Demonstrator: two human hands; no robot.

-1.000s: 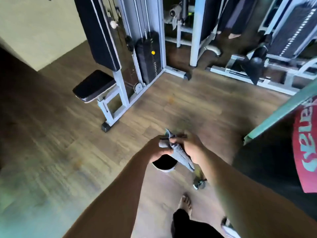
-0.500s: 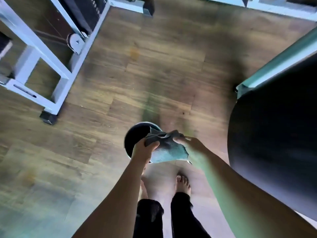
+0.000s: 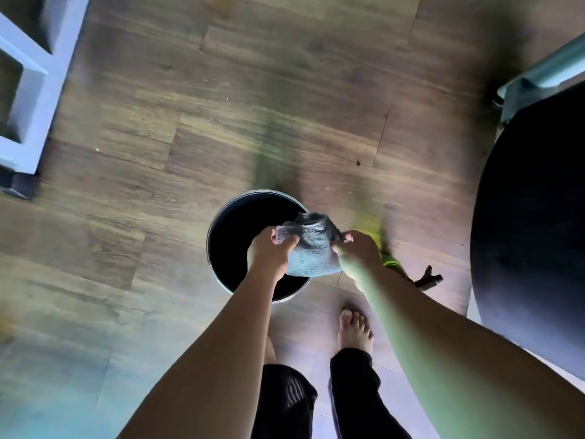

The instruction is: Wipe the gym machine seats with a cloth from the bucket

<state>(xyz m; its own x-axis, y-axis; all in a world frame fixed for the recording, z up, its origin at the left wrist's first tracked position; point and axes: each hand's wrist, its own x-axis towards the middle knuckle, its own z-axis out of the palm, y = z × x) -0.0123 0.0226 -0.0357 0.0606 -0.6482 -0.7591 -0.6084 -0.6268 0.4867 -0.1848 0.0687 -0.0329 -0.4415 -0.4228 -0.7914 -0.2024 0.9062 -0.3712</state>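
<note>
Head view: both hands, left hand [image 3: 269, 255] and right hand [image 3: 357, 255], grip cloth [image 3: 311, 251] over bucket [image 3: 221, 217]. Advice: wring firmly above bucket

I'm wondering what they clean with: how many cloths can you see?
1: a grey cloth gripped by left hand and right hand above the bucket; others may lie hidden inside.

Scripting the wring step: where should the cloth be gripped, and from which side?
By its two ends, from above. The cloth hangs bunched over the bucket. The left hand grips its left end and the right hand pinches the right end, leaving the middle free, probably for twisting.
</note>
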